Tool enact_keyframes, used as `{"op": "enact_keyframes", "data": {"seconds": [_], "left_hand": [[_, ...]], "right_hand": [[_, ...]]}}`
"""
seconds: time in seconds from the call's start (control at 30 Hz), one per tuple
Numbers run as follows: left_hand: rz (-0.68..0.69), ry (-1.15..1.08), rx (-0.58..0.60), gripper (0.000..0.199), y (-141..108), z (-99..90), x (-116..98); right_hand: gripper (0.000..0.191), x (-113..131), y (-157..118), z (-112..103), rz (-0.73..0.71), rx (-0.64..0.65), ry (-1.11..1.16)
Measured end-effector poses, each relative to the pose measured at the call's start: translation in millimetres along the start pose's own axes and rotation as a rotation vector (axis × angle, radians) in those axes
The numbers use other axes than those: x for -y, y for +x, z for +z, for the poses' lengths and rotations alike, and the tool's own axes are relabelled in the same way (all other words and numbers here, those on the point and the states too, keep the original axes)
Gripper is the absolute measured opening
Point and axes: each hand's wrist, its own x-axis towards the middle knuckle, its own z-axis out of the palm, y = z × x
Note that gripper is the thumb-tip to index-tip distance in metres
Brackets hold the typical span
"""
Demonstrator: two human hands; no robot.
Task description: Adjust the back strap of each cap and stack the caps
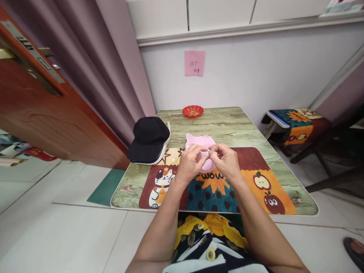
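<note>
Over the middle of the table, my left hand (191, 163) and my right hand (226, 161) meet with fingertips pinched together. Between them is a small whitish strip-like piece (204, 154), too small to make out its kind. Directly below and behind the fingers lies a pink bowl-like thing (200, 140) with a pointed cat-style ear and small dark marks on its rim. My fingers hide much of its inside. It rests on a colourful printed mat (196, 195) with a cat, apples and the word WOW.
A black cap (149, 136) lies on a white one at the table's left. Near the wall sits a red scalloped dish (193, 111). A wooden door (57, 113) stands left; a cloth-covered stool (298, 121) stands right. The wooden-patterned table (227, 131) has rounded corners.
</note>
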Motion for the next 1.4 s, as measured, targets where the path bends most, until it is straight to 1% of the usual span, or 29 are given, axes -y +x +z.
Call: {"op": "enact_keyframes", "data": {"seconds": [0.1,0.27,0.33,0.47,0.67,0.93,1.07,1.17,1.33,1.4], "left_hand": [[-0.016,0.025,-0.001,0.016,0,1.0,-1],[-0.020,0.032,0.003,0.015,-2,2.5,-1],[-0.018,0.028,0.006,0.015,-3,3.0,0],[-0.015,0.042,0.005,0.014,-3,3.7,2],[0.001,0.102,0.009,0.017,-5,4.3,4],[0.081,0.242,-0.031,0.014,-8,5.4,7],[0.085,0.245,-0.029,0.012,-8,4.6,5],[0.099,0.247,-0.023,0.011,-9,3.7,3],[0.115,0.270,0.013,0.011,-10,3.3,1],[0.131,0.301,0.035,0.012,-10,3.9,1]], "right_hand": [[0.011,1,-1,1,-0.011,-0.007,-0.009],[0.013,2,-1,-3,-0.050,0.067,-0.013],[0.013,2,-1,-4,-0.050,0.076,-0.032],[0.014,-1,-2,-3,-0.012,0.064,-0.018],[0.017,-5,-3,2,0.057,0.098,0.065],[0.016,-1,-6,0,0.116,0.079,0.082],[0.014,5,-7,-2,0.110,0.082,0.082],[0.014,7,-6,-3,0.096,0.073,0.036],[0.012,8,-5,-5,0.004,0.071,-0.089],[0.012,9,-4,-6,-0.008,0.080,-0.119]]}}
